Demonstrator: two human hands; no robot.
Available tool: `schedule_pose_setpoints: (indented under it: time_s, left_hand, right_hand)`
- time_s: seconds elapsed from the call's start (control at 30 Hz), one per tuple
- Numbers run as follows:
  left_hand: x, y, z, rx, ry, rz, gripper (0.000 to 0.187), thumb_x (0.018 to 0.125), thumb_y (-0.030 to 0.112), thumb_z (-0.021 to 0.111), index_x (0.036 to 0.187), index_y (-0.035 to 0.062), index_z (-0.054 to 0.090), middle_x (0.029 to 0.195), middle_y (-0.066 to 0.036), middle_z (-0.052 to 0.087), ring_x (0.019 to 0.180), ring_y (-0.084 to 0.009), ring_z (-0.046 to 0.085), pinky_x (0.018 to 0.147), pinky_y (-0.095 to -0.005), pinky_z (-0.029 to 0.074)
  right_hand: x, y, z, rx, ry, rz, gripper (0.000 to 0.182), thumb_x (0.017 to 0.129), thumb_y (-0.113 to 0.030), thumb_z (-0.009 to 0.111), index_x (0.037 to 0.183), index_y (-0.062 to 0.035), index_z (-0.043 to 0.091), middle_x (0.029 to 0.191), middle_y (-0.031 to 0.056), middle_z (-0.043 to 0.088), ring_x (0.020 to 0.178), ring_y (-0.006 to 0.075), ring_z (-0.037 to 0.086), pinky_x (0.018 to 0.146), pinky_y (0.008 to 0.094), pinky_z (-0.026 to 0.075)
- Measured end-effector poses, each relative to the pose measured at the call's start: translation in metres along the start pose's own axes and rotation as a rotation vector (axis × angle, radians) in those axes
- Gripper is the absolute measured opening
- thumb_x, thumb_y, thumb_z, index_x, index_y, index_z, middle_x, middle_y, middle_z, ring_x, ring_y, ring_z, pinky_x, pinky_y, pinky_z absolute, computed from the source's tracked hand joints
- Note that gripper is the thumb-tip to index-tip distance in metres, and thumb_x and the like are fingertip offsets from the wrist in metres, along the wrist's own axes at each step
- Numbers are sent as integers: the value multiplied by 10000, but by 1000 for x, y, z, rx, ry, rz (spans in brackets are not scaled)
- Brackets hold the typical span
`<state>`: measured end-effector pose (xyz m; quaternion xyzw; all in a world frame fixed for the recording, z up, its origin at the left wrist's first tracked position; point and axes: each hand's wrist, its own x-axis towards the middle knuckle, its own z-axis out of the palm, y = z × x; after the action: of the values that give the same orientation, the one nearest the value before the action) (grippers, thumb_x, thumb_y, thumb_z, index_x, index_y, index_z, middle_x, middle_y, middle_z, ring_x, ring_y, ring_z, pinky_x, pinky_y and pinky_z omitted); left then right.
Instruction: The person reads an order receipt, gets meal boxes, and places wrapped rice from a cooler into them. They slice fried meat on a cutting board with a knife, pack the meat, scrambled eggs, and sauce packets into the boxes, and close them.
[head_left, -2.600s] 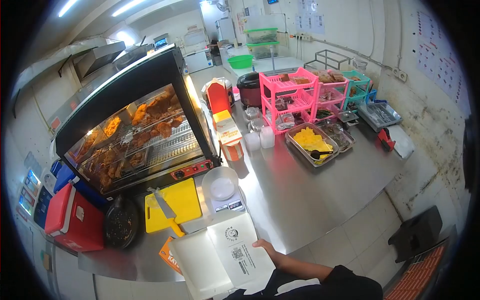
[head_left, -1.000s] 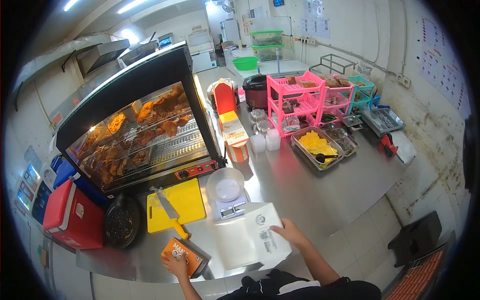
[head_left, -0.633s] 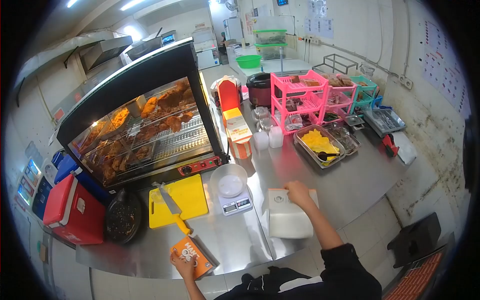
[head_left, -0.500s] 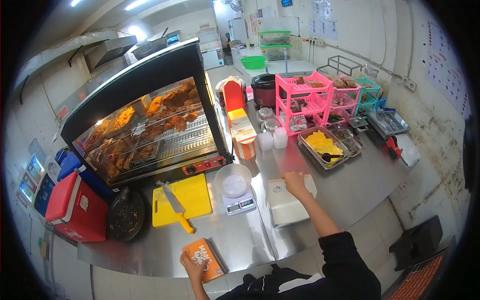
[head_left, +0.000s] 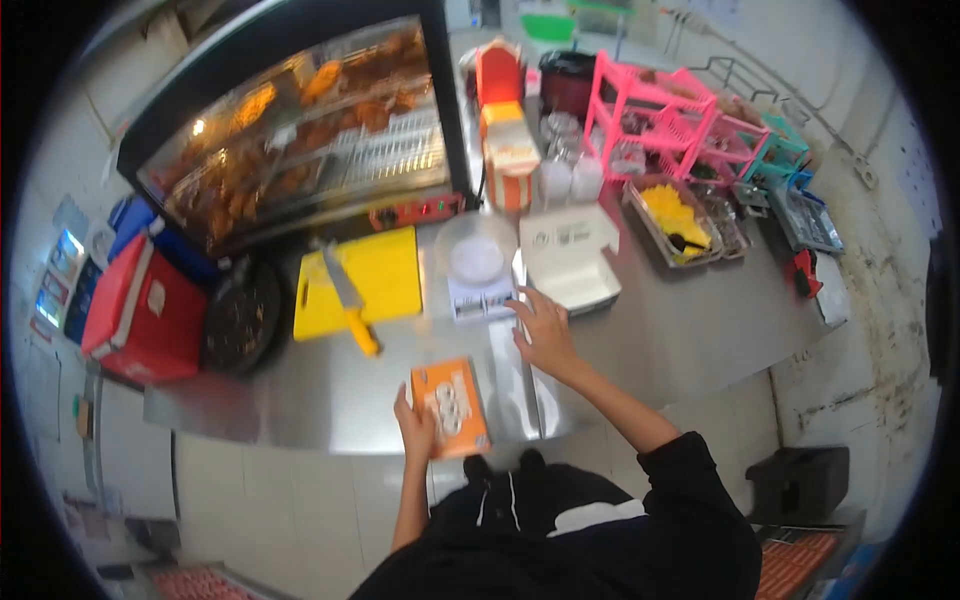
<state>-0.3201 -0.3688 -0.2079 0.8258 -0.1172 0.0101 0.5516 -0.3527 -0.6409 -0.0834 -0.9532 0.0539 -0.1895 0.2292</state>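
The steel table (head_left: pixel 690 325) bears nearly everything within reach, with the scale (head_left: pixel 483 304) near its middle serving as the landmark. Behind and left of the scale stands the glass-fronted warmer (head_left: pixel 300 135), lit inside, its sloped pane facing the person, likely so the food can be seen. Just left of the scale lies the yellow cutting board (head_left: pixel 392 268), presumably there to keep a blade off the steel. To the right of the scale, a white box (head_left: pixel 572 262) sits with its lid thrown back, which leaves its inside facing up. Nearer the person than the scale, and slightly left, the orange box (head_left: pixel 450 405) lies at the table's front edge. The knife (head_left: pixel 346 292) rests on the board, left of the scale, its handle jutting toward the person, perhaps for easy taking. The right hand (head_left: pixel 545 330) is spread and holds nothing, close by the scale's near right corner; contact is unclear. The left hand (head_left: pixel 418 427) lies partly open along the orange box's left side, seemingly steadying it; whether it clasps cannot be told.
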Motion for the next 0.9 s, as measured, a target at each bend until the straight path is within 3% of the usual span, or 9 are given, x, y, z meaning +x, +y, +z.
schedule_pose_setpoints:
  time_s: [0.13, 0.2, 0.27, 0.3, 0.4, 0.67, 0.73, 0.77, 0.9]
  left_hand:
    - [-2, -12, 12, -141, 29, -221, 538, 826, 46, 484, 1303, -28, 247, 1274, -243, 334, 1220, -337, 325, 958, -375, 354]
    - [-10, -2, 18, -198, 32, -321, 502, 849, 100, 503, 1281, -17, 276, 1259, -222, 367, 1177, -291, 385, 934, -359, 384]
    - [-17, 6, 22, -560, -48, -619, 475, 858, 167, 539, 1239, -4, 312, 1235, -188, 397, 1101, -248, 454, 861, -349, 450]
    - [-23, 19, 22, -612, -20, -631, 455, 856, 208, 560, 1195, 4, 335, 1184, -154, 432, 1029, -216, 495, 729, -333, 521]
    - [-29, 16, 21, -600, -71, -652, 513, 854, 261, 563, 1209, 3, 299, 1146, -144, 440, 961, -233, 538, 678, -333, 528]
    - [-37, 2, 20, -700, -112, -712, 478, 839, 286, 584, 1161, 29, 343, 1066, -98, 472, 879, -170, 540, 682, -312, 532]
    - [-36, 9, 18, -748, -136, -704, 512, 817, 290, 612, 1169, 57, 322, 1071, -86, 466, 883, -146, 536, 676, -283, 506]
    - [-37, 10, 15, -888, -175, -634, 548, 805, 262, 620, 1203, 73, 295, 1098, -88, 456, 928, -159, 524, 712, -299, 493]
    - [-42, 30, -4, -1000, -155, -330, 681, 766, 168, 611, 1312, 117, 207, 1198, -101, 408, 1104, -229, 435, 885, -383, 416]
  right_hand:
    - [-59, -14, 67, 471, -169, 95, 524, 721, -223, 617, 1196, -87, 439, 1267, 165, 362, 1185, 301, 361, 940, 461, 288]
    - [-66, -36, 71, 379, -263, 113, 580, 707, -279, 628, 1213, -79, 426, 1273, 168, 351, 1187, 302, 355, 922, 487, 300]
    - [-67, -51, 73, 288, -348, 141, 640, 693, -335, 640, 1231, -72, 413, 1280, 170, 340, 1189, 303, 349, 903, 514, 312]
    - [-65, -54, 75, 160, -379, 137, 720, 663, -391, 652, 1254, -76, 389, 1289, 179, 322, 1200, 307, 332, 890, 555, 308]
    - [-65, -59, 81, -2, -393, 138, 850, 593, -460, 684, 1279, -79, 357, 1277, 205, 308, 1187, 330, 323, 842, 607, 305]
    - [-58, -77, 87, -169, -391, 175, 985, 527, -427, 720, 1331, -76, 273, 1280, 250, 279, 1191, 388, 297, 855, 624, 297]
    - [-50, -83, 59, 95, -586, 213, 988, 534, -428, 721, 1331, -64, 265, 1288, 248, 272, 1190, 403, 295, 898, 608, 286]
    - [-51, -88, 46, 137, -623, 211, 999, 531, -415, 726, 1339, -62, 257, 1291, 243, 286, 1198, 384, 312, 946, 505, 314]
    - [-67, -61, 41, 631, -423, 99, 932, 585, -359, 693, 1343, -47, 249, 1321, 217, 297, 1228, 336, 311, 960, 412, 338]
